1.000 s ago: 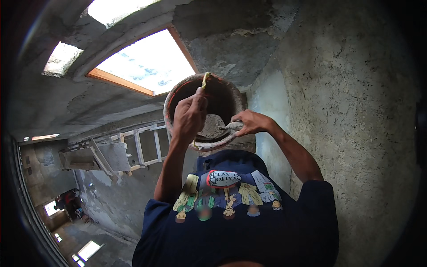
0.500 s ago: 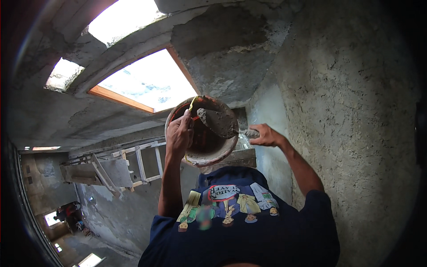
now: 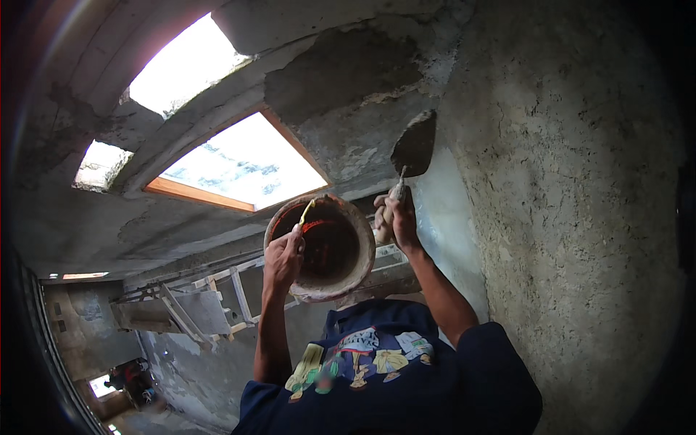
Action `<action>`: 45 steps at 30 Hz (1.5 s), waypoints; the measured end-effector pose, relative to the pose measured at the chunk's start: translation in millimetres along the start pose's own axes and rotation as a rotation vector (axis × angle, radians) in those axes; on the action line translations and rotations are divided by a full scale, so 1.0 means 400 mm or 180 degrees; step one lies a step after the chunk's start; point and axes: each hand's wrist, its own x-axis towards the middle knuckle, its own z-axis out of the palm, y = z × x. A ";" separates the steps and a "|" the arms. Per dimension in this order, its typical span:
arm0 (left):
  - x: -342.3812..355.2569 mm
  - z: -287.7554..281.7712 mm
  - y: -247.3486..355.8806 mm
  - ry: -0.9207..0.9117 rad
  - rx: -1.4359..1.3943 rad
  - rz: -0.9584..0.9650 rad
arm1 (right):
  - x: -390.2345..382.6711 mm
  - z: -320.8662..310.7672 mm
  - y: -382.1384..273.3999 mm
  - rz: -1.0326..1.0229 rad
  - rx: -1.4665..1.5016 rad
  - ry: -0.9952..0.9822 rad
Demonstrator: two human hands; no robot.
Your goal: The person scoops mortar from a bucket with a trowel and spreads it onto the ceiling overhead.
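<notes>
My left hand is closed on the yellow cord handle of a round, mortar-stained bucket. The bucket is tilted, so its dark inside with reddish streaks shows. To the right of it, my right hand grips the handle of a trowel. The trowel's dark pointed blade is raised toward the wall, above the bucket in the picture. Whether mortar lies on the blade, or the blade touches the wall, I cannot tell.
Rough grey plaster covers the wall at right. A darker patch marks the wall ahead. A wood-framed window opening is at left. Beyond my left arm stands wooden scaffolding; a person is far off at lower left.
My right hand has lifted the trowel out from over the bucket, up and right toward the wall; it carried a grey mortar load before. The bucket and left hand have shifted slightly lower in view.
</notes>
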 end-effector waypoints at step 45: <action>0.012 -0.114 -0.091 0.0659 0.0925 -0.0317 | 0.686 -0.188 0.408 0.1203 0.0956 0.2130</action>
